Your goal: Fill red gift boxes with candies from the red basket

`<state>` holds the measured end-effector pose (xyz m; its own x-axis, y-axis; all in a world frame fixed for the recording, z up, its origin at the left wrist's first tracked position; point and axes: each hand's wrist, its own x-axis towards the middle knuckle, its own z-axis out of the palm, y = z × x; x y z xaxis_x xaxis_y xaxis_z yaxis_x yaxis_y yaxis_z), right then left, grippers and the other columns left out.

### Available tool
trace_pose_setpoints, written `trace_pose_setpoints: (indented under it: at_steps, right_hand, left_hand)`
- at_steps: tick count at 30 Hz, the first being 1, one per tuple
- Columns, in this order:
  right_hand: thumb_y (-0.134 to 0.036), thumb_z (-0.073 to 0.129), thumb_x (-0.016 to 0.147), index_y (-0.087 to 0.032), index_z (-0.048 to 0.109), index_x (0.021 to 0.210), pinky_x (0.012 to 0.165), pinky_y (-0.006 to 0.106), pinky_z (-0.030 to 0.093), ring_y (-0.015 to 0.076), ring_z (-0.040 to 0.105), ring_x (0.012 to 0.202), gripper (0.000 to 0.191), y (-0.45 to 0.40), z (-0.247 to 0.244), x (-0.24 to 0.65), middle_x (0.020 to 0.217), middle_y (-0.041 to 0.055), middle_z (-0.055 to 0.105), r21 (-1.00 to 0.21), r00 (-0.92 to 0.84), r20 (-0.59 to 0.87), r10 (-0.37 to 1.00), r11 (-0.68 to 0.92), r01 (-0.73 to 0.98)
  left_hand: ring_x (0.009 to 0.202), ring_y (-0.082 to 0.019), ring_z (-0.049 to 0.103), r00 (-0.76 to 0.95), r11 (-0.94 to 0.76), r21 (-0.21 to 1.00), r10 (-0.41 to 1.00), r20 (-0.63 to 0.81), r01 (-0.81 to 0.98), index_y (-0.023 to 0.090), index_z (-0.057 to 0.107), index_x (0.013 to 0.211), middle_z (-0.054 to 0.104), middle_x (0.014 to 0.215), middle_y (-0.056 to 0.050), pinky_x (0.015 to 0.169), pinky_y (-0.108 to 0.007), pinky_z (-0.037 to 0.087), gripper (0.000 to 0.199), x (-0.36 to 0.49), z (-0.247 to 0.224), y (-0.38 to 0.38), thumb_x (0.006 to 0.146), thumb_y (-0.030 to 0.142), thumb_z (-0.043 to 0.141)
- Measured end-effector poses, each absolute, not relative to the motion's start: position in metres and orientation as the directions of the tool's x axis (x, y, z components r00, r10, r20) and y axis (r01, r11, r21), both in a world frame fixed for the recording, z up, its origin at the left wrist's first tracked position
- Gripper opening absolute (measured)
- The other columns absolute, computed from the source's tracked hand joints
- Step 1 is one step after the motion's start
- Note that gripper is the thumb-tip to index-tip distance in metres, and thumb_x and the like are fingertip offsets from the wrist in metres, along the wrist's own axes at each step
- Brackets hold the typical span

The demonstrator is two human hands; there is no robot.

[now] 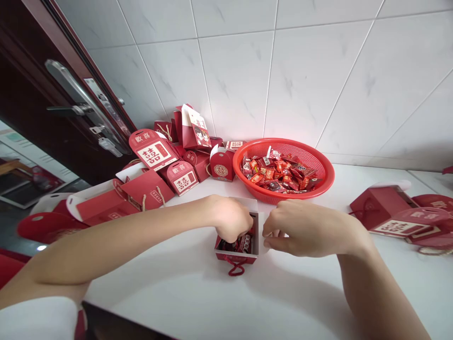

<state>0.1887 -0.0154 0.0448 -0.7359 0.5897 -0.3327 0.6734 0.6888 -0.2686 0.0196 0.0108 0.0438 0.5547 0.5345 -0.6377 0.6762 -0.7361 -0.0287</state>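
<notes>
A small red gift box [236, 258] stands with its top open on the white table, wrapped candies [245, 244] inside and a dark red cord loop [236, 270] hanging from its near side. My left hand [231, 219] reaches down into it with bent fingers; the fingertips are hidden among the candies, so what they grip cannot be made out. Just right of the box, my right hand [300, 229] hovers with loosely curled fingers and the thumb apart, holding nothing visible. Behind both hands is a red plastic basket [327, 177] heaped with wrapped candies [279, 174].
Several red gift boxes [182, 177] are piled at the back left, some with raised flaps. More red boxes [389, 210] stand on the right. A tiled wall [240, 80] closes off the back of the white table [198, 288]. A dark door [31, 61] with keys is at left.
</notes>
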Motion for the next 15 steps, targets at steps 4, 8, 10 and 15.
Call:
trace_pose_setpoints:
  at_steps: [4,8,10,15]
  right_hand:
    - [-0.017,0.056,0.090,-0.018,0.069,0.071,0.052,0.030,0.022,0.0112,0.040,0.052,0.023,-0.019,0.046,0.189,0.063,0.0000,0.062,-0.243,-0.734,-0.330,0.593,0.698,0.674]
    - [-0.017,0.056,0.090,-0.018,0.072,0.076,0.053,0.030,0.023,0.0126,0.043,0.055,0.021,-0.028,0.045,0.188,0.065,0.0009,0.064,-0.238,-0.760,-0.301,0.576,0.726,0.645]
    - [-0.016,0.056,0.089,-0.018,0.073,0.076,0.054,0.030,0.024,0.0137,0.046,0.057,0.021,-0.031,0.045,0.188,0.067,0.0018,0.066,-0.237,-0.764,-0.299,0.571,0.731,0.639]
    - [-0.016,0.056,0.090,-0.019,0.076,0.081,0.056,0.030,0.025,0.0157,0.053,0.060,0.021,-0.034,0.044,0.188,0.069,0.0033,0.069,-0.262,-0.775,-0.295,0.559,0.732,0.629]
  left_hand:
    - [0.060,-0.021,0.059,0.455,-0.781,-0.139,0.487,-0.745,0.609,0.017,0.076,0.074,0.073,0.074,-0.008,0.049,-0.031,0.037,0.023,0.019,0.063,0.003,0.072,-0.001,0.062]
    - [0.064,-0.022,0.065,0.407,-0.777,-0.192,0.502,-0.763,0.599,0.013,0.078,0.086,0.076,0.082,-0.011,0.054,-0.031,0.043,0.018,0.025,0.060,-0.005,0.075,0.002,0.068]
    - [0.070,-0.023,0.068,0.427,-0.792,-0.200,0.501,-0.753,0.576,0.013,0.078,0.090,0.077,0.088,-0.013,0.058,-0.031,0.046,0.020,0.029,0.052,-0.008,0.075,0.002,0.070]
    - [0.068,-0.023,0.067,0.507,-0.761,-0.110,0.525,-0.684,0.639,0.019,0.070,0.067,0.072,0.070,-0.007,0.064,-0.030,0.050,0.021,0.027,0.016,-0.004,0.059,0.000,0.078]
